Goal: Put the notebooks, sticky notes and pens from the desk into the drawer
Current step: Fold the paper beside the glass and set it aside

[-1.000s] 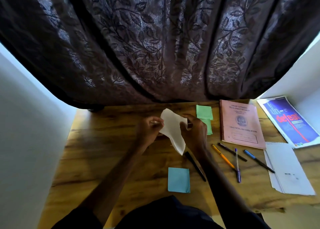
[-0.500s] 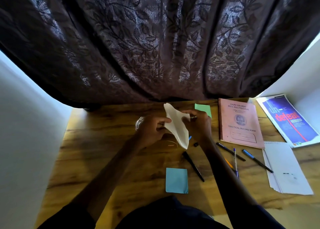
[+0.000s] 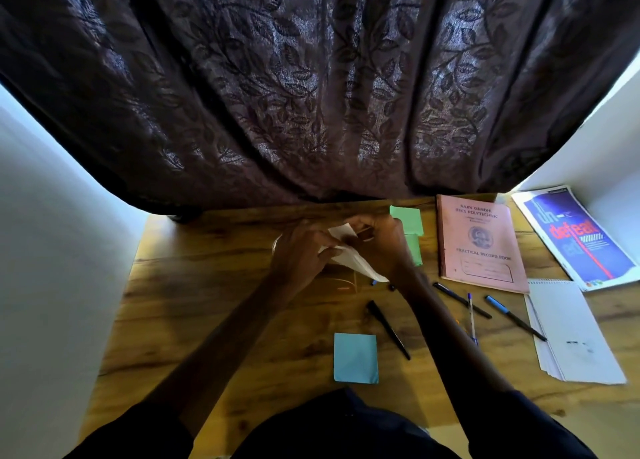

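Head view: paper (image 3: 356, 264) half-hidden by hands, left (image 3: 300, 250), right (image 3: 385, 247)

Three notebooks (image 3: 478, 243), three sticky-note pads (image 3: 355, 358), four pens (image 3: 388, 330), perhaps a fifth, one white paper (image 3: 349, 259).

Ahead of me hangs a dark brown, leaf-patterned fabric curtain (image 3: 311, 94). White walls (image 3: 41, 250) flank it. A blue-covered glossy magazine (image 3: 581, 240) lies far right.

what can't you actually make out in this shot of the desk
Head view only:
- Drawer: not in frame.
- Green sticky notes: lower one partly behind the right hand.
- Small tips by the white paper: rest hidden under it.
- Magazine: corner cut by right edge.
- Pink notebook label: too small.
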The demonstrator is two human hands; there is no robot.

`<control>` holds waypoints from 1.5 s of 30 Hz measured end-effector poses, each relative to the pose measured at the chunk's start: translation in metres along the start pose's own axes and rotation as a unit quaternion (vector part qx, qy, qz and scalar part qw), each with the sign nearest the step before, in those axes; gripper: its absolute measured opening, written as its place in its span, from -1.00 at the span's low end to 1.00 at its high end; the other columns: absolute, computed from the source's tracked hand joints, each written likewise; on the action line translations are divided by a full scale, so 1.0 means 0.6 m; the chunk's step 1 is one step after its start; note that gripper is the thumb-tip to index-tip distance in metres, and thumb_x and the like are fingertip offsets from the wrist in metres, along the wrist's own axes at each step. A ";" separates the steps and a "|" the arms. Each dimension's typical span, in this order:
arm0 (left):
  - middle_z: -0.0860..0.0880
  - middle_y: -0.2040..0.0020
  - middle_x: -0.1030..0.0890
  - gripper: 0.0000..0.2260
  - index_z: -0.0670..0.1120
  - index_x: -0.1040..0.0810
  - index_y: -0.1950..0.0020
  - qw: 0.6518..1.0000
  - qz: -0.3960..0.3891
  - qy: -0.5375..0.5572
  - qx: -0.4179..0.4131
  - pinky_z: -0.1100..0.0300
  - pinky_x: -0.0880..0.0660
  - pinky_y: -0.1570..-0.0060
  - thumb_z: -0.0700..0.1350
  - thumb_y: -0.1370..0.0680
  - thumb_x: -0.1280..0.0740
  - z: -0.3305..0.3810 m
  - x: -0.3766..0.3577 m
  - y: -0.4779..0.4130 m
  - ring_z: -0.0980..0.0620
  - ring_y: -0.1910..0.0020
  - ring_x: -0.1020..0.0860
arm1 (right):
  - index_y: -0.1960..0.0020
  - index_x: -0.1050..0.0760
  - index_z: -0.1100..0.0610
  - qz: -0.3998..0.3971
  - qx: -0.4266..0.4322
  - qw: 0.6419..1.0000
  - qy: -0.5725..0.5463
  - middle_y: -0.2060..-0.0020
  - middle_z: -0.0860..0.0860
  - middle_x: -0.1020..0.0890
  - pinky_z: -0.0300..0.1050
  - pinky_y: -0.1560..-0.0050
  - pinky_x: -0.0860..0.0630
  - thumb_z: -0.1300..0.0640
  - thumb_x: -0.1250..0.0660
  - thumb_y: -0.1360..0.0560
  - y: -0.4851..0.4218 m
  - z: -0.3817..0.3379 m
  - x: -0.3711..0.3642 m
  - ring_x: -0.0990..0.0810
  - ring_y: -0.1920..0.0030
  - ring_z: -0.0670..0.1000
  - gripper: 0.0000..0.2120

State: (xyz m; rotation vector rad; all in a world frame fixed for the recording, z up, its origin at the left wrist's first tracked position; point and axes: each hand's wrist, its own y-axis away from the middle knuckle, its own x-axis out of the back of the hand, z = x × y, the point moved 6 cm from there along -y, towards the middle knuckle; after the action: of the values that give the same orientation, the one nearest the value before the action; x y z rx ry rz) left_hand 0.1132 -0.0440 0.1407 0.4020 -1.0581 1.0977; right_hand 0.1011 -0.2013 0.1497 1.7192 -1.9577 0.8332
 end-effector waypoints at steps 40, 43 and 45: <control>-0.08 -0.49 -0.29 -0.22 0.03 -0.29 -0.50 0.992 -0.030 0.032 0.115 0.08 -0.35 -0.25 -0.03 -0.37 -0.60 -0.141 -0.079 0.043 -0.09 -0.45 -0.26 | -0.05 -0.66 0.10 -0.163 0.067 0.983 0.060 0.00 -0.07 -0.71 -0.32 0.14 -0.62 0.24 -0.53 -0.45 -0.025 0.062 -0.097 -0.67 0.10 -0.14 -0.80; -0.04 -0.52 -0.32 -0.27 0.06 -0.37 -0.49 0.998 -0.058 0.013 0.023 -0.02 -0.27 -0.38 0.10 -0.38 -0.56 -0.123 -0.081 0.031 -0.07 -0.49 -0.27 | -0.02 -0.67 0.08 -0.163 0.080 0.983 0.036 0.05 -0.10 -0.72 -0.33 0.14 -0.62 0.22 -0.52 -0.46 -0.026 0.055 -0.088 -0.68 0.10 -0.16 -0.84; -0.02 -0.43 -0.47 -0.46 0.05 -0.48 -0.42 0.996 -0.090 0.010 0.012 -0.06 -0.34 -0.41 0.13 -0.48 -0.47 -0.121 -0.097 0.026 -0.05 -0.44 -0.39 | -0.01 -0.67 0.11 -0.161 0.105 0.981 0.022 0.07 -0.07 -0.72 -0.32 0.12 -0.61 0.23 -0.51 -0.46 -0.023 0.048 -0.094 -0.68 0.11 -0.15 -0.86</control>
State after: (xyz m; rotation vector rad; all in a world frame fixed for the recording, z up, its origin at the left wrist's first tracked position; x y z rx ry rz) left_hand 0.1321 -0.0148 0.0527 0.4954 -0.9719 0.9528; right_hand 0.1261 -0.1792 0.0941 2.0472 -1.5481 0.9730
